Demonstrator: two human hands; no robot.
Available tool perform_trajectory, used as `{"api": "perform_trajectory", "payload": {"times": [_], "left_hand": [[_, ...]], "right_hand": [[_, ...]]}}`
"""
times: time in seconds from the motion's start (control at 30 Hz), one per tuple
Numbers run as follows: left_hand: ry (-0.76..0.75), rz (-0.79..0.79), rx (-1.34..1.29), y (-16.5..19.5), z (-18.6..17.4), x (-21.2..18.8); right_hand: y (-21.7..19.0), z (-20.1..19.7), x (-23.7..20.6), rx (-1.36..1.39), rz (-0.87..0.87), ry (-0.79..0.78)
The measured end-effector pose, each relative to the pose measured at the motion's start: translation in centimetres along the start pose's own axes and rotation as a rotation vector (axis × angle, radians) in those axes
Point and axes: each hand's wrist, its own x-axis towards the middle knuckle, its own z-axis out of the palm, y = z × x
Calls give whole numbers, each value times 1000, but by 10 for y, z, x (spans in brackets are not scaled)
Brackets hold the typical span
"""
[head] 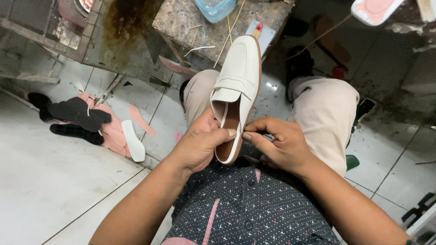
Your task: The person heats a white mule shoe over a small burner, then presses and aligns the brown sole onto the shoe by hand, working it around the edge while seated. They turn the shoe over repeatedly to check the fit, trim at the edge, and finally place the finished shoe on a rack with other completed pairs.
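A white backless loafer point(238, 77) with a brown insole and tan sole edge lies between my knees, toe pointing away from me. My left hand point(202, 143) wraps the heel end from the left, thumb resting on the rim. My right hand point(277, 145) pinches the right edge of the heel opening with thumb and forefinger. Both hands touch the shoe, and their fingertips nearly meet at its rim.
A stained stone workbench point(200, 25) stands ahead, with a blue plastic tub point(215, 8) and thin sticks on it. Pink and white insole cutouts point(122, 131) and black pieces point(75, 115) lie on the white tiled floor at left. Another pink-lined sole point(374, 10) sits top right.
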Motion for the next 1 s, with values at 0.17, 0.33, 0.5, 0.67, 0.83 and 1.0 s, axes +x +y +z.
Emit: {"api": "perform_trajectory", "payload": {"times": [0.17,0.33,0.5,0.67,0.83,1.0], "left_hand": [[-4,-36,-38,-7,-13,1],[-69,-17,-74,-9,-22,1],[-99,-3,-55,-5,-24,-1],[-107,17,-40,-1,-24,-2],[-98,1,-33,0,-27,-1],[-86,-40,-109,1,-31,1]], "right_hand": [[12,5,3,-16,-41,-38],[16,10,7,-11,-118,-48],[14,15,14,-75,-230,-66],[9,9,28,-196,-402,-133],[2,8,36,-278,-480,-187],[8,7,32,-77,-109,-224]]}}
